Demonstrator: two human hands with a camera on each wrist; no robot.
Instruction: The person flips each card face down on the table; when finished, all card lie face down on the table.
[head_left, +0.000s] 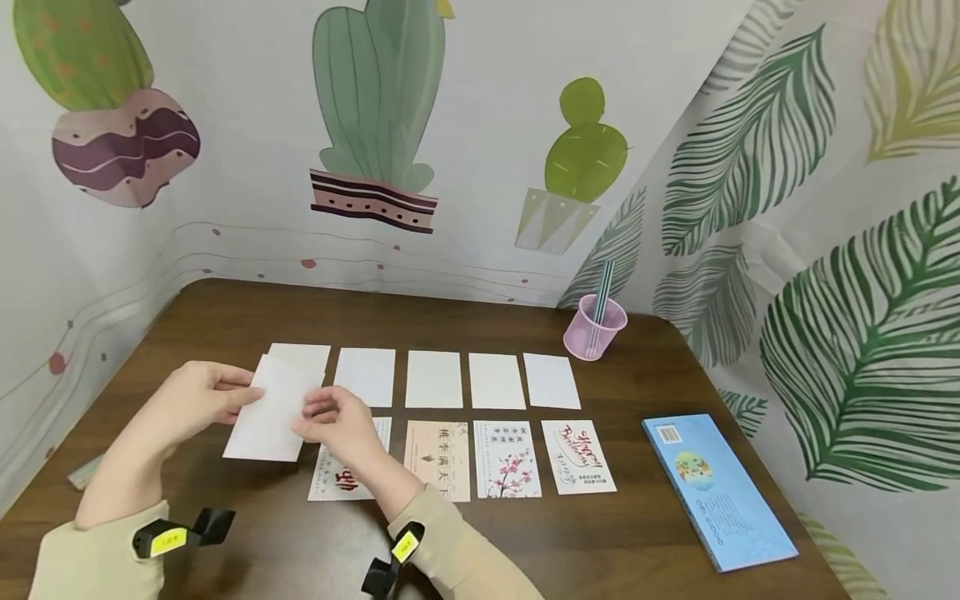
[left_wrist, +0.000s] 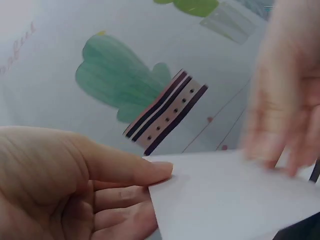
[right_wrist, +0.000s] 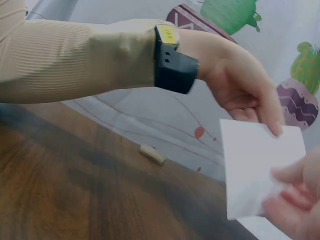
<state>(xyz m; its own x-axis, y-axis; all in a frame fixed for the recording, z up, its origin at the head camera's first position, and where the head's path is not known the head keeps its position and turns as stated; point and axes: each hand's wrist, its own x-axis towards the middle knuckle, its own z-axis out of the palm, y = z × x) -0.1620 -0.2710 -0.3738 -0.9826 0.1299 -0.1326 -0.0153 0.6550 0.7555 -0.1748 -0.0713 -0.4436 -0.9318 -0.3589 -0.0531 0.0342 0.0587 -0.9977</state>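
My left hand (head_left: 206,394) pinches the left edge of a blank white card (head_left: 273,408) between thumb and fingers, raised over the left part of the table. In the left wrist view the left thumb (left_wrist: 135,170) lies flat along the card's corner. At the card's right edge is my right hand (head_left: 348,429), its fingers loosely bent and blurred in the left wrist view. Its thumb and fingertips overlap the card's face in the right wrist view, with a gap between them. Behind the held card, another white card (head_left: 307,357) lies partly hidden.
Several blank white cards (head_left: 435,379) form a back row. In front lie printed cards: one with red characters (head_left: 345,483) partly under the right hand, a tan one (head_left: 437,462), a blossom one (head_left: 507,458), a birthday one (head_left: 579,457). A blue book (head_left: 718,492) and pink cup (head_left: 585,333) stand right.
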